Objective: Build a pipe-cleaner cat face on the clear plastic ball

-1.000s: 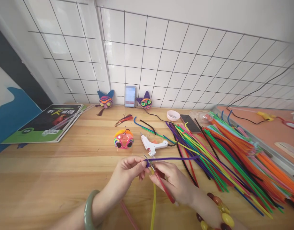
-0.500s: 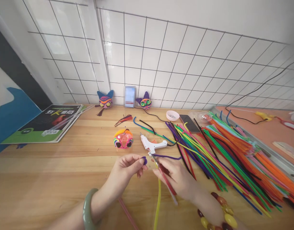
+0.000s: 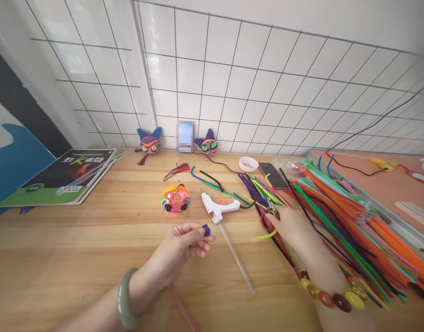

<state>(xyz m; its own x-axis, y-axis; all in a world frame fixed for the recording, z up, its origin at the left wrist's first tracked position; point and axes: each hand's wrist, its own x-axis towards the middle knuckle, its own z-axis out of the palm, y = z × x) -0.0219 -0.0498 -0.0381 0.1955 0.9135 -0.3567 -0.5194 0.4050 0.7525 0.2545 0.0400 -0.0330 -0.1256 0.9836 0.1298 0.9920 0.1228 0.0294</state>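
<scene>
My left hand (image 3: 189, 242) is closed in a pinch on a small, curled piece of purple pipe cleaner (image 3: 206, 230). To the right, my right hand (image 3: 290, 226) is over the near edge of the pipe cleaner pile (image 3: 322, 230), its fingers closed at a red-handled metal hand tool (image 3: 266, 222) whose exact kind I cannot make out. A yellow pipe cleaner (image 3: 265, 237) pokes out beneath that hand. Between the hands lies a white glue gun (image 3: 220, 208) with a clear glue stick (image 3: 237, 258) in its back. Beyond my left hand sits a clear orange-topped mask (image 3: 176, 199) with coloured eye outlines.
Two finished cat-like masks, one blue-eared (image 3: 150, 141) and one purple-eared (image 3: 208, 142), lean on the tiled wall beside a screen (image 3: 185, 137). A pink bowl (image 3: 248, 164), a dark phone (image 3: 272, 175) and red tassels (image 3: 177, 170) lie farther back. Magazines (image 3: 60, 177) rest at left.
My right hand has moved right, away from my left hand to the pipe cleaner pile, carrying the red-handled tool. The yellow pipe cleaner has left the front middle. My left hand keeps its pinch.
</scene>
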